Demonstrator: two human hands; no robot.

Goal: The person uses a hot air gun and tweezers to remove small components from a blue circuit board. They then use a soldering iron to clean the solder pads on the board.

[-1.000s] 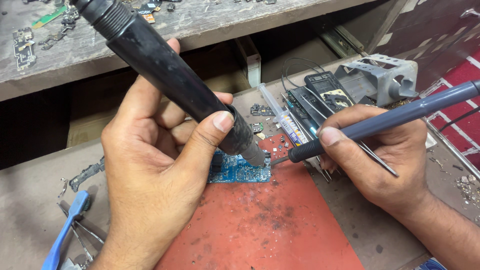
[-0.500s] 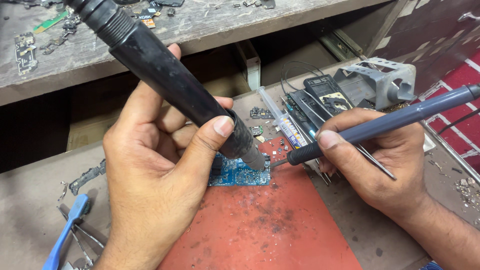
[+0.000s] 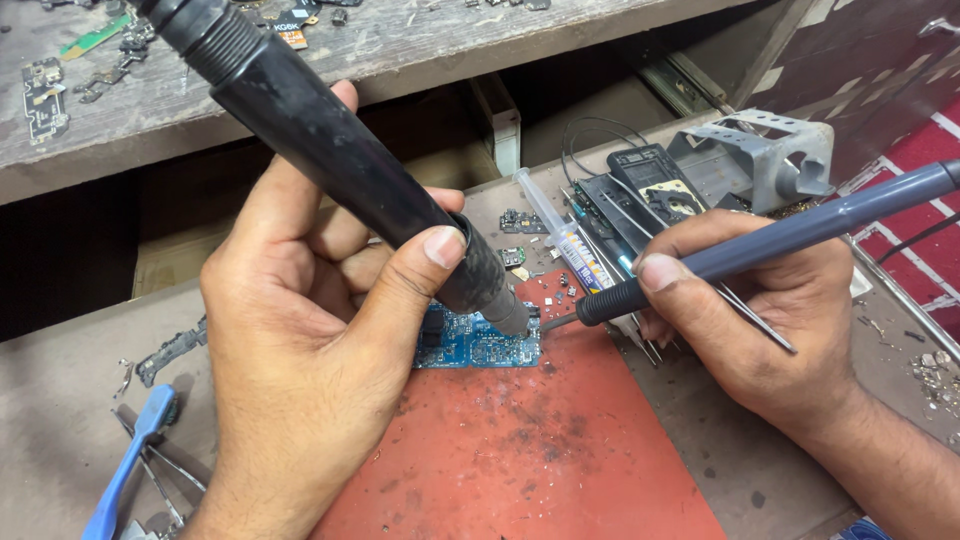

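Red mat (image 3: 520,450): board (image 3: 480,342) seemingly between hands.

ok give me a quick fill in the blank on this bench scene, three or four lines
1. The left hand grips a thick ____ hot-air tool handle.
2. The right hand holds a slim soldering iron and, under the same fingers, thin metal ____.
3. Both tool tips meet over a small ____ circuit board.
4. The board lies on a worn ____ mat.

Missing words: black; tweezers; blue; red
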